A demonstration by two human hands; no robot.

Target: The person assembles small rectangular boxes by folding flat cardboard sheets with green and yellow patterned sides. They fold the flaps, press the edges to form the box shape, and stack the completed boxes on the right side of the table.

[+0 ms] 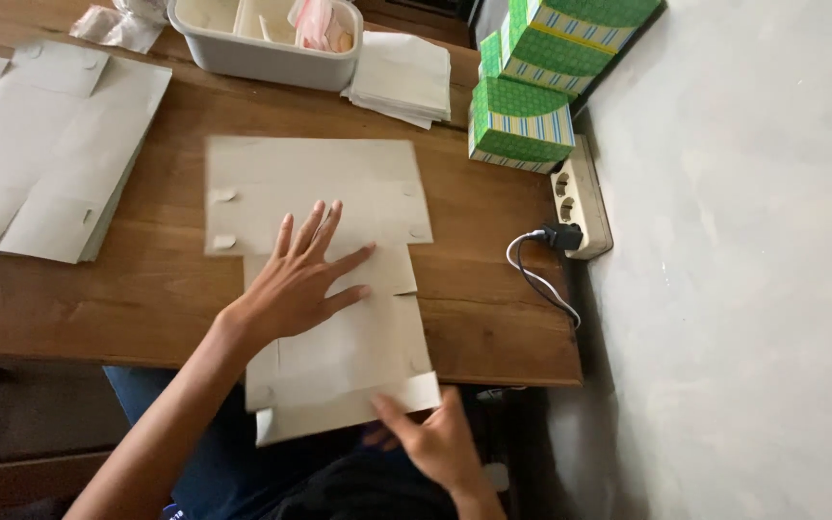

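— Where is the flat cardboard box blank (325, 207)?

— On the wooden desk (493, 318), its near end hanging past the desk's front edge; the left hand (299, 279) lies on its middle, palm down, fingers spread, gripping nothing.

— And the right hand (435, 443)?

— At the overhanging flap, thumb on top and fingers beneath, pinching that edge.

— Anything else about?

— A stack of blanks (45, 154) far left; a grey tub (262, 53) behind; green boxes (522, 116) by the wall.

Two hands (300, 279), two green boxes (522, 120), one tub (262, 53).
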